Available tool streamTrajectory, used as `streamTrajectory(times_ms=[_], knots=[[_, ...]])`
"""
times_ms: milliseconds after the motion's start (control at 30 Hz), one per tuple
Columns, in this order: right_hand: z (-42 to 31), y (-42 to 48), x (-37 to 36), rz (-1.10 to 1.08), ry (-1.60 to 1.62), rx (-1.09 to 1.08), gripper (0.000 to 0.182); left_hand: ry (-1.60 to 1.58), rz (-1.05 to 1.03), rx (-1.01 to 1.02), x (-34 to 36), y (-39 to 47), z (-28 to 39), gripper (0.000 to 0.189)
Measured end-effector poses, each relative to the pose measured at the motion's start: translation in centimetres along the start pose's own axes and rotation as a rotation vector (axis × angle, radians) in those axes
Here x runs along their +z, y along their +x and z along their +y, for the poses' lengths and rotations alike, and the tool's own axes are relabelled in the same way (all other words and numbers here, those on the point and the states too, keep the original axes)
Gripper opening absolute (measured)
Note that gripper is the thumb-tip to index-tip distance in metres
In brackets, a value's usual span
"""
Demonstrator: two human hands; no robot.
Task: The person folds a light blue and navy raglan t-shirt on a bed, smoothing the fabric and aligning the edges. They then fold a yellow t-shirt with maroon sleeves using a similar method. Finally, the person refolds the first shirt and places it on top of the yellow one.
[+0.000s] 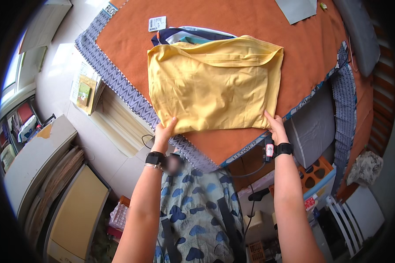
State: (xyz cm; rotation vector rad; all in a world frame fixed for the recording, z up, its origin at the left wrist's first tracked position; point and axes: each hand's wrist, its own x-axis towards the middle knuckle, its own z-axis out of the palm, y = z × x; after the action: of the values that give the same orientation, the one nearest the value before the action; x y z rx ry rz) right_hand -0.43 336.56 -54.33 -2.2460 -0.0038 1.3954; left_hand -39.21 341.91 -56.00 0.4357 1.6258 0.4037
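Note:
A yellow cloth cover [214, 92], which looks like a pillowcase, lies spread over the orange tablecloth [125, 42]. Its hemmed mouth faces away from me and gapes a little. My left hand [164, 130] grips the near left corner, thumb on top. At the near right corner my right hand [276, 126] pinches the fabric the same way. Beyond the mouth, a folded navy, white and teal fabric [194, 35] shows; its lower part is hidden by the yellow cloth. A white tag [157, 23] with printing rests beside that fabric.
A grey sheet [298, 10] lies at the table's far right. Left of the table stand a stack of papers and booklets [85, 92] and a white cabinet [39, 157]. A grey cushioned seat [312, 131] is tucked at the right. A black cable [251, 172] runs from my right wrist.

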Motion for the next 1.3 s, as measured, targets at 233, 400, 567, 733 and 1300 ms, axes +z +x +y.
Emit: streamTrajectory(times_ms=[233,400,567,733,1300], knots=[[2.3,-4.2,-1.8,-0.442,0.142,0.068,0.031,-0.02,-0.229,-0.022,-4.0,-5.5,1.4,0.032],[8.1,-8.5,-5.7,-0.512,0.04,0.245,0.038,0.125,-0.26,-0.212,-9.2,-9.9,-0.5,0.034],[7.1,-10.6,-6.0,-0.333,0.343,0.069,0.031,0.037,-0.234,-0.166,-9.8,-11.3,2.7,0.035],[-4.2,-19.4,-7.2,-0.185,0.649,-0.184,0.038,-0.258,-0.179,0.134,-7.8,-17.6,13.0,0.045],[12.6,-11.3,-4.3,-0.224,-0.268,-0.332,0.032,0.444,-0.143,0.075,-11.8,-10.0,-1.3,0.029]])
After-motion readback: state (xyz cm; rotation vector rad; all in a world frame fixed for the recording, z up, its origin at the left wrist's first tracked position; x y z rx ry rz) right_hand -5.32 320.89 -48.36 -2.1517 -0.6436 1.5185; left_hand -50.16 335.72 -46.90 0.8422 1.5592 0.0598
